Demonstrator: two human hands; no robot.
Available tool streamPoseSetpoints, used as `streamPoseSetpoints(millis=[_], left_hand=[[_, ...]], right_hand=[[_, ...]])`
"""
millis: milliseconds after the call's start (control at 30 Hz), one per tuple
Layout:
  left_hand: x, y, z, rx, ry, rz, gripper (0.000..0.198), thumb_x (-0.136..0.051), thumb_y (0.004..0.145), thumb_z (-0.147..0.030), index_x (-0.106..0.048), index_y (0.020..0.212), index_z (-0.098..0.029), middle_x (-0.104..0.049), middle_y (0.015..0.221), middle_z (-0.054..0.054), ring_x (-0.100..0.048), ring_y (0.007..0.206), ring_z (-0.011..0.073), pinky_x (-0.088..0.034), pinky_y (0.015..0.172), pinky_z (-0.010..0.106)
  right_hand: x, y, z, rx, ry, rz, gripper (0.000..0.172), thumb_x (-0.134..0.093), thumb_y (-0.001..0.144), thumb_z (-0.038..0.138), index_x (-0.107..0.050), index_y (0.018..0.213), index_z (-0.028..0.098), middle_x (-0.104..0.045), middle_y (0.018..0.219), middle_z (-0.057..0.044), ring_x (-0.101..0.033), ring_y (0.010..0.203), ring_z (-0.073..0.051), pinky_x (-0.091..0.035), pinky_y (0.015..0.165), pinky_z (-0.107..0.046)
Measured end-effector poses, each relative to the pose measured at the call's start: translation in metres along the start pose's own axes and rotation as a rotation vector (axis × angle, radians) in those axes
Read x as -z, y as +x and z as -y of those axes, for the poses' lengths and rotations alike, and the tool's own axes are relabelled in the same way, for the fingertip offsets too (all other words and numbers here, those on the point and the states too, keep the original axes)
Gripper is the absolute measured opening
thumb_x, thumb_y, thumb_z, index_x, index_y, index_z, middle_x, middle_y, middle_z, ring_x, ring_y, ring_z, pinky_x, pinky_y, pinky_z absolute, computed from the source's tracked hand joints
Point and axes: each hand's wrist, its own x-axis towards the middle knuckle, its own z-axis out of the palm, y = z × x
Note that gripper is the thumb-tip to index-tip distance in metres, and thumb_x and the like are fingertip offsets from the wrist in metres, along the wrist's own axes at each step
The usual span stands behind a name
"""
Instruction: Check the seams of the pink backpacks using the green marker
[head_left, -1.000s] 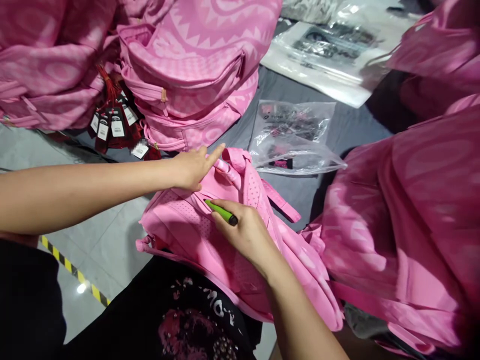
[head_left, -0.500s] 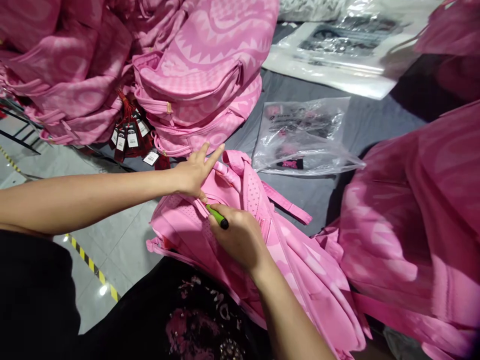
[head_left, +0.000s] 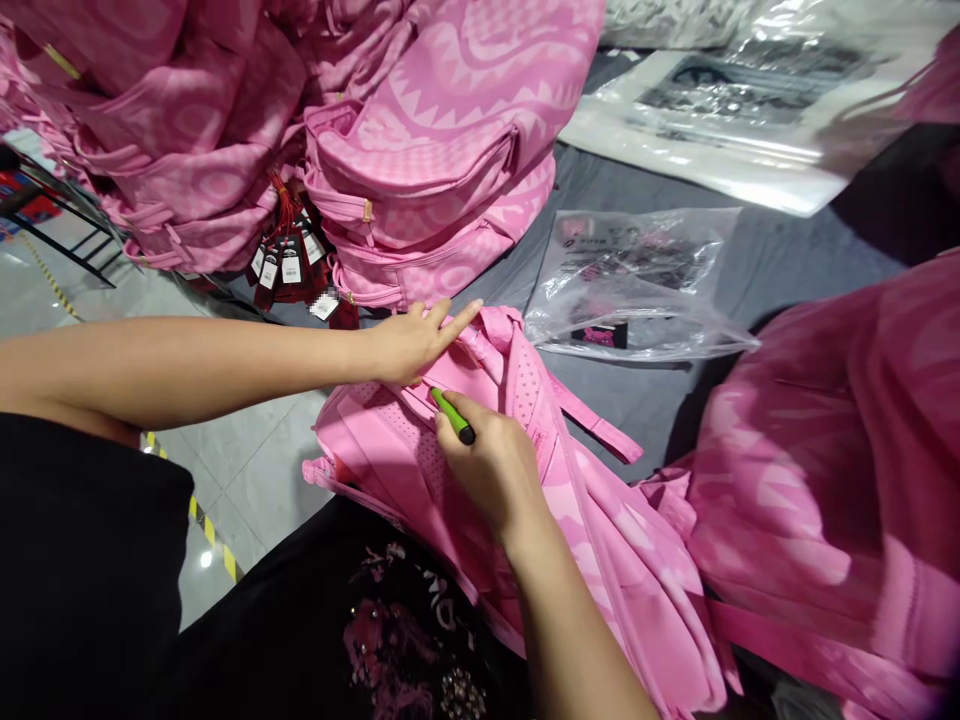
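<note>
A pink backpack (head_left: 600,540) lies back side up across my lap and the grey table edge, its mesh padding and straps showing. My left hand (head_left: 416,340) rests flat on its top near the carry handle, fingers stretched out and pressing the fabric. My right hand (head_left: 491,465) is closed around a green pen-shaped tool (head_left: 452,415) with a black end. The tool's tip touches the backpack's mesh panel just below my left hand.
More pink backpacks (head_left: 420,150) are stacked at the back left, with dark red hang tags (head_left: 289,265) dangling. A clear plastic bag (head_left: 637,285) lies on the grey table (head_left: 765,270). Another pink heap (head_left: 840,450) fills the right. Tiled floor with yellow-black tape (head_left: 214,535) lies below left.
The view has shifted a little, so everything sits further right. My left fingers have come closer together and flatter on the backpack. The green tool stays at the same spot on the mesh.
</note>
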Motion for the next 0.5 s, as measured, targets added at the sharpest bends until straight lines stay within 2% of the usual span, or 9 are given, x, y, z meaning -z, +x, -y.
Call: streamPoseSetpoints(millis=[100, 267, 367, 500], left_hand=[[0.002, -0.002, 0.013, -0.062, -0.045, 0.024, 0.113, -0.067, 0.079, -0.025, 0.011, 0.16, -0.017, -0.02, 0.163, 0.023, -0.044, 0.135, 0.0377, -0.047, 0.103, 0.042], [0.001, -0.001, 0.03, -0.134, -0.166, -0.001, 0.099, -0.06, 0.084, -0.021, 0.003, 0.161, -0.024, -0.024, 0.164, 0.015, -0.043, 0.141, 0.0266, -0.042, 0.108, 0.032], [0.002, -0.001, 0.03, -0.088, -0.154, 0.008, 0.108, -0.068, 0.081, -0.025, 0.004, 0.161, -0.026, -0.022, 0.165, 0.016, -0.041, 0.143, 0.0303, -0.042, 0.108, 0.036], [0.005, -0.003, 0.018, -0.02, -0.134, 0.051, 0.118, -0.074, 0.078, -0.032, 0.011, 0.16, -0.028, -0.013, 0.167, 0.019, -0.037, 0.144, 0.0378, -0.047, 0.104, 0.041]], right_hand=[[0.002, -0.001, 0.0, -0.015, 0.001, 0.006, 0.036, -0.054, 0.094, 0.029, -0.069, 0.127, 0.027, -0.076, 0.116, -0.006, -0.074, 0.101, -0.027, -0.055, 0.079, -0.035], [0.002, 0.0, 0.0, -0.024, 0.01, -0.006, 0.036, -0.054, 0.094, 0.028, -0.069, 0.127, 0.026, -0.076, 0.117, -0.007, -0.073, 0.101, -0.027, -0.056, 0.082, -0.036], [0.0, 0.002, 0.0, -0.002, 0.062, -0.002, 0.036, -0.054, 0.094, 0.026, -0.069, 0.127, 0.025, -0.075, 0.119, -0.007, -0.073, 0.104, -0.026, -0.056, 0.087, -0.036], [-0.006, 0.004, -0.002, 0.062, 0.172, -0.027, 0.036, -0.055, 0.094, 0.023, -0.068, 0.127, 0.025, -0.073, 0.123, -0.006, -0.072, 0.108, -0.024, -0.056, 0.094, -0.037]])
